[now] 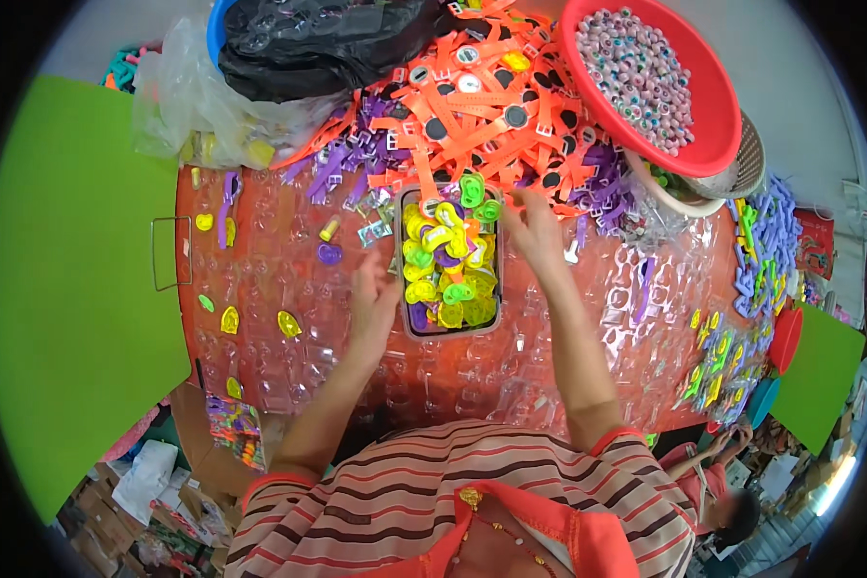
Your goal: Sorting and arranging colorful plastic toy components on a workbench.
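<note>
A clear rectangular plastic bin (410,323) stands in front of me, filled with yellow, green and purple plastic toy pieces (443,252). Just left of the bin is my left hand (374,294), fingers loosely apart with nothing seen in them. My right hand (532,231) is by the bin's far right corner, its thumb and fingers apart, below the heap of orange toy watches (491,125). Green round pieces (472,190) lie at the bin's far edge, close to the right hand. A purple piece (329,253) and a small yellow piece (329,229) lie beyond the left hand.
Purple straps (356,154) edge the orange heap. A red basin (718,106) of small beads stands far right, a black bag (328,48) far left. Clear moulded plastic pieces cover the red table (289,279). Lilac pieces (771,226) pile at the right. A person (713,486) is behind, lower right.
</note>
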### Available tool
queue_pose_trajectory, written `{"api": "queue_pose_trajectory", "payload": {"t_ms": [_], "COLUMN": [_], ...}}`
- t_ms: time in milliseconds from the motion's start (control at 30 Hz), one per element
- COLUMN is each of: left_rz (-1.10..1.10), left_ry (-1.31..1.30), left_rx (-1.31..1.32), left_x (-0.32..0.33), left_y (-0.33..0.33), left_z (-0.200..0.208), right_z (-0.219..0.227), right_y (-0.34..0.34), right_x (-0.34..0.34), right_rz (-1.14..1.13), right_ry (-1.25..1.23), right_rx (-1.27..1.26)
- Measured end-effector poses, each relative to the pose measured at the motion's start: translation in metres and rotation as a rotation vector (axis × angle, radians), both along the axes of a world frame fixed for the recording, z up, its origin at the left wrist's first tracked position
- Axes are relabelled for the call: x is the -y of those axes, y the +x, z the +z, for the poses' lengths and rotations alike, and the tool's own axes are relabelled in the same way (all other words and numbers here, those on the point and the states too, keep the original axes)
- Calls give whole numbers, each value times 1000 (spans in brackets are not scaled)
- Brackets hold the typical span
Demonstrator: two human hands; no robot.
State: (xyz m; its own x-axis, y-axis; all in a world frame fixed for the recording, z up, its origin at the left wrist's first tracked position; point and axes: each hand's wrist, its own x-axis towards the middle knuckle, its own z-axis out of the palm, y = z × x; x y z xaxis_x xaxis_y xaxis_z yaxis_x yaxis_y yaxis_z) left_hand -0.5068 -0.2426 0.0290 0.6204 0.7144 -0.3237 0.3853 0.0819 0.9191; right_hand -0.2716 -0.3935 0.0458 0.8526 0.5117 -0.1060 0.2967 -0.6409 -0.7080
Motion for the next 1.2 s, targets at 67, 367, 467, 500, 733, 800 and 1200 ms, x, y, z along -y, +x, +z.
{"api": "queue_pose_trajectory", "payload": {"t_ms": [67,367,467,500,733,800,1200], "left_rz": [-158,-185,-103,-103,-111,-46,-159], "left_ry": [-160,76,-131,-125,-612,-721,-630], "left_rx": [-139,-39,251,260,586,636,563], "left_x": [6,24,31,29,30,35,55], "left_y": [-9,-3,-3,-3,-16,-33,-96], "left_z": [-2,-28,-13,-2,48,44,36], "right_z": [-6,-33,-6,6,58,69,120], "right_y": [-22,-56,-61,-62,-80,-74,-68], "right_x": [12,27,31,32,40,45,-80], "right_rz": [-60,-44,-71,-91,91,146,614], "right_ry": [-63,-33,76,112,110,149,-135], "right_rx": [-83,-92,-91,-153,-126,-160,90]}}
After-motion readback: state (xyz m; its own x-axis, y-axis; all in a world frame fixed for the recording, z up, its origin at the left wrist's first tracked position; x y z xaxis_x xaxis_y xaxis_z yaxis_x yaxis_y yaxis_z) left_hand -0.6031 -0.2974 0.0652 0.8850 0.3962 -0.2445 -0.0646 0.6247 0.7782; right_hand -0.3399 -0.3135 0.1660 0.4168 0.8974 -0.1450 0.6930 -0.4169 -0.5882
